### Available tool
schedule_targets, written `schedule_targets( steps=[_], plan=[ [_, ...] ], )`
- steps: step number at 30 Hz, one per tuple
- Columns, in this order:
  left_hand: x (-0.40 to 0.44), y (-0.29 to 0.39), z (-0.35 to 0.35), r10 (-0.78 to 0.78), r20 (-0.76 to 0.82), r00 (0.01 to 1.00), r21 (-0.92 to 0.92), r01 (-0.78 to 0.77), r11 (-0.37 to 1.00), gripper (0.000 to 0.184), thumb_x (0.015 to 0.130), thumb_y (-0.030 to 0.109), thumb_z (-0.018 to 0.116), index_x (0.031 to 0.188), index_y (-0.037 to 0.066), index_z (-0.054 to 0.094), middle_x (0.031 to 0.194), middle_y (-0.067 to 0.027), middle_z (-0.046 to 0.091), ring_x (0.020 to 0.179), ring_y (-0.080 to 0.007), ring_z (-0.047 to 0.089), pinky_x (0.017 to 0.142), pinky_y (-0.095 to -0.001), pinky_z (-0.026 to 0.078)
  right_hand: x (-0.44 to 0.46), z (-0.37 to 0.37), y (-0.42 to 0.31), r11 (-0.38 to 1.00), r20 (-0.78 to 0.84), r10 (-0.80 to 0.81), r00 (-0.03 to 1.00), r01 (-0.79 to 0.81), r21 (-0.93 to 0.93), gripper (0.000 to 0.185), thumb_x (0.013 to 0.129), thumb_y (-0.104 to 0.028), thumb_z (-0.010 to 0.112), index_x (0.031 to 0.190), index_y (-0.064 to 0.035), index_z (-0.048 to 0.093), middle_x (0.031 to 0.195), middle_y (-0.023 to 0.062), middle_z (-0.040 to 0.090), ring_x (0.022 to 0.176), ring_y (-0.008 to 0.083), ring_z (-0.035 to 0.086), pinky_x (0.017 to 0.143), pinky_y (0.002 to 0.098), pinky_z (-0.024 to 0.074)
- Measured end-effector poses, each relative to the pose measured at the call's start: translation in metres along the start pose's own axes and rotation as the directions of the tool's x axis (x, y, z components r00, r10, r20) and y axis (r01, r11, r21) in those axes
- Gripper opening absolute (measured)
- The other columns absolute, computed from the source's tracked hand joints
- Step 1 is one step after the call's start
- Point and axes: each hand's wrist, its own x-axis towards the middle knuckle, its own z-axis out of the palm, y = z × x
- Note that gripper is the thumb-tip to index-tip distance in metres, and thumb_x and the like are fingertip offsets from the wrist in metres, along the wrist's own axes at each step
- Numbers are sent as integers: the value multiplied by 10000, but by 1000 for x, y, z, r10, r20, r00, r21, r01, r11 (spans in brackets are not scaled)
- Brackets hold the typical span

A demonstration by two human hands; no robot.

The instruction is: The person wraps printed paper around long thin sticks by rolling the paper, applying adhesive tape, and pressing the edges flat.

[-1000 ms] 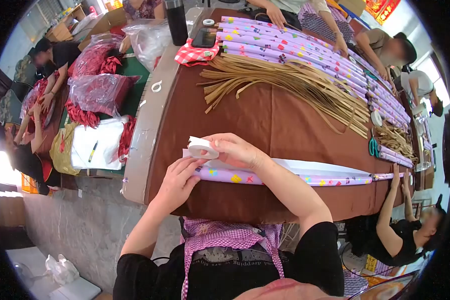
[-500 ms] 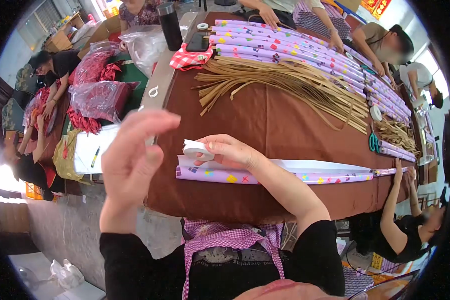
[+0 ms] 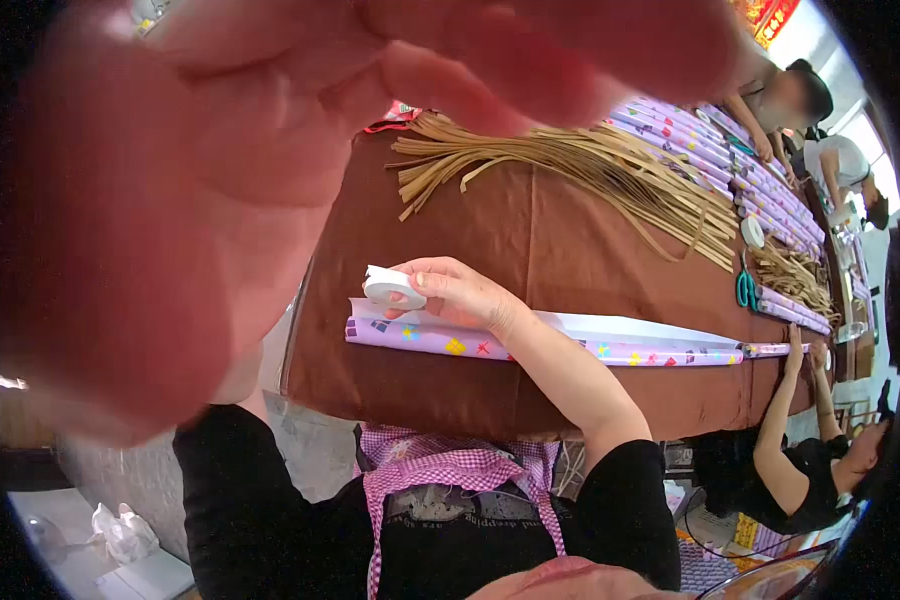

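My right hand (image 3: pixel 465 290) grips a roll of white tape (image 3: pixel 380 290) between thumb and fingers, just above the table. A short end of tape sticks up from the roll. Below it lies a long lilac sheet of patterned paper (image 3: pixel 600 352), partly rolled, with its white inner side showing along the back edge. Close to the camera, my left hand (image 3: pixel 240 170) fills the upper left, blurred. Its palm shows, the fingers are bent but apart, and I see nothing in it.
Brown cloth covers the table (image 3: pixel 470 220). Flat tan strips (image 3: pixel 570 170) lie in a bundle behind my right hand, near several lilac paper rolls (image 3: pixel 670 140). Green-handled scissors (image 3: pixel 746 287) and another tape roll (image 3: pixel 752 230) are at the right. A co-worker's hands (image 3: pixel 796 350) touch the paper's far end.
My left hand has risen toward the camera and now hides much of the upper left. My right hand still holds the tape roll in nearly the same place.
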Motion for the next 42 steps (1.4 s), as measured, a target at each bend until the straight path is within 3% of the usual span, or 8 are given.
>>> schedule_targets(
  steps=[9,10,20,22,26,29,35,42],
  plan=[
    [19,-13,-22,115,33,993,67,-117,991,521,983,325,541,1358,-32,485,1107,-210,651,1021,-293,643,932,-416,496,-2,3,-4,999,26,6,1000,-7,43,457,968,-300,641,1258,49,584,1181,126,645,1105,249,614,1004,425,480],
    [18,-11,-26,117,31,993,89,-119,989,503,983,308,543,1349,-34,495,1104,-208,655,1019,-290,646,929,-413,498,-4,7,-7,999,-83,39,996,-40,-7,446,963,-282,647,1251,52,583,1185,139,653,1097,271,628,1001,422,486],
    [-87,46,-25,-126,-222,967,300,191,935,350,985,156,565,1268,-49,591,1077,-191,689,997,-262,674,901,-391,519,-1,-3,0,1000,-36,-9,999,8,-14,695,887,-454,700,1313,72,543,1317,179,608,1184,279,598,1034,475,469],
    [-106,37,-3,-208,-338,918,476,357,804,326,935,165,569,1164,-60,627,1001,-187,689,937,-277,658,846,-381,525,0,-3,1,999,-47,2,999,-5,-48,696,890,-459,693,1315,72,542,1318,178,607,1188,278,594,1040,468,465],
    [-173,-4,5,-516,-620,592,388,802,455,167,944,17,579,1064,4,695,978,-47,716,931,-115,653,821,-251,504,-2,-4,-1,990,-143,53,988,-71,-124,660,899,-439,683,1296,73,557,1286,153,621,1191,252,586,1059,401,431],
    [-222,-37,11,-631,-620,466,357,884,302,176,932,30,597,1083,-13,678,1020,-75,698,957,-145,647,859,-282,499,0,0,-3,984,-159,64,985,-88,-152,611,905,-409,682,1284,57,573,1261,135,630,1179,232,587,1052,376,421],
    [-241,-67,18,-563,-498,659,649,714,262,158,893,44,621,1029,-11,676,1027,-166,686,939,-305,656,835,-370,511,5,-13,5,955,-219,112,969,-166,-247,428,973,-240,612,1308,25,587,1194,90,660,1077,174,615,965,328,471],
    [-242,-73,14,-548,-515,659,635,723,272,132,879,46,608,973,-23,670,981,-172,684,929,-355,635,817,-426,501,9,0,0,943,-164,45,985,-96,-318,417,982,-316,615,1229,19,636,1185,88,653,1069,168,617,915,330,536]
  ],
)
